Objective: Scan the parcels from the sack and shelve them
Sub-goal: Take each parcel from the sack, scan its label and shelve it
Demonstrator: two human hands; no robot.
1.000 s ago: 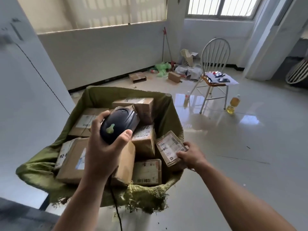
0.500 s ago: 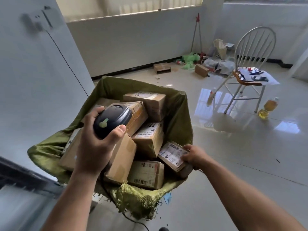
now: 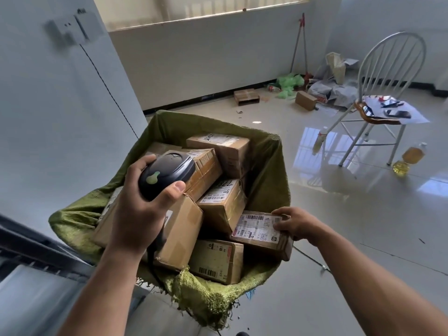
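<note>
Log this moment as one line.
left hand: grips scanner | right hand: holds labelled parcel | sack: contains other parcels | shelving: not yet

green sack [image 3: 266, 166], brown parcels [image 3: 218, 207], black scanner [image 3: 167, 173]

Bare makeshift parcel room: glossy tiled floor [image 3: 339, 238], green sack [image 3: 266, 161] of labelled cartons [image 3: 215, 260], packaging litter [image 3: 334, 90], lone chair [image 3: 378, 121].

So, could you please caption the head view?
Left hand grips a dark handheld scanner; right hand holds a labelled cardboard parcel at a green woven sack's rim.
</note>
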